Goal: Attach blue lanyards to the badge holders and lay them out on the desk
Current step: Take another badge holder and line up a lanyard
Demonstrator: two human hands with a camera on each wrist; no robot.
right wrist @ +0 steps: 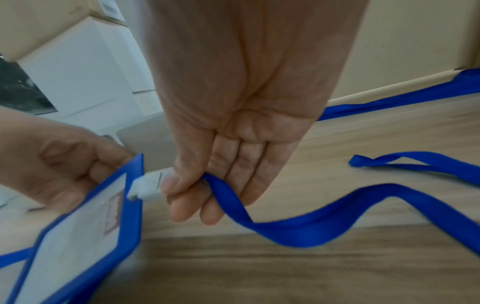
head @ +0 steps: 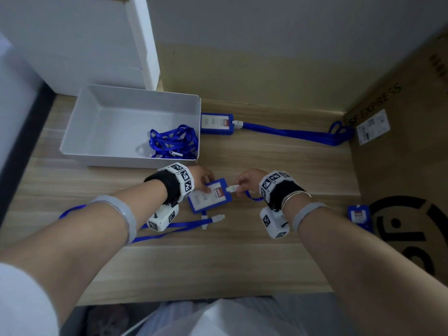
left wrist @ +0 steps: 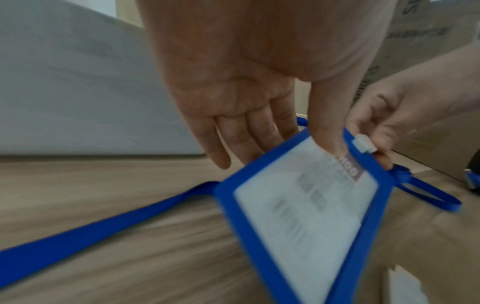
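Observation:
My left hand [head: 202,180] pinches a blue badge holder [head: 209,196] [left wrist: 306,205] [right wrist: 78,226] by its top corner, just above the desk. At the holder's top edge my right hand [head: 244,183] [right wrist: 197,191] pinches a white lanyard clip [head: 232,188] [left wrist: 365,144] [right wrist: 146,188]. Its blue strap [right wrist: 311,226] trails right across the desk. Another lanyard [head: 184,225] with a white clip lies on the desk under my left wrist. A finished badge with lanyard [head: 266,128] lies at the back.
A white tray [head: 97,122] at the back left holds a tangle of blue lanyards [head: 173,143]. Another badge holder [head: 358,214] lies at the right, against a cardboard box [head: 407,166]. A white box [head: 97,40] stands behind the tray.

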